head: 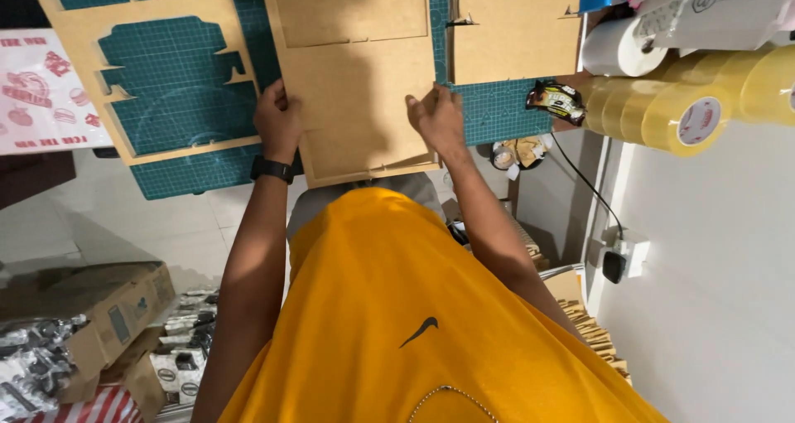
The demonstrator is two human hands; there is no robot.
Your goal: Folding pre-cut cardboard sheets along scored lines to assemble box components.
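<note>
Head view, looking down over an orange shirt [397, 323] at a counter covered by a green cutting mat [178, 83]. The work in hand appears to be the handling of a laser-cut brown board [352, 67] with cut panel outlines, which lies on the mat directly in front of the person, its near edge projecting toward the body.

Left hand [277, 120]: closed on the board's left edge, fingers curled over the edge, thumb side uppermost; a black wristband [272, 169] sits at the wrist. Right hand [436, 116]: clamped on the board's near right edge, fingers folded under or against it; exactly how far they wrap cannot be told.

Judged from the two-handed edge grip, the step is positioning or lifting the sheet. A next move would call for even support on both sides, since a thin cut sheet may flex or shed its loosened panels.

Surroundings: a second brown sheet with a shaped cutout [99, 38] lies to the left on the mat; another cut board [513, 29] lies to the right. Rolls of yellowish tape [687, 100] and a white paper roll [613, 46] stand at the right; cardboard boxes [91, 307] sit on the floor at the lower left.
</note>
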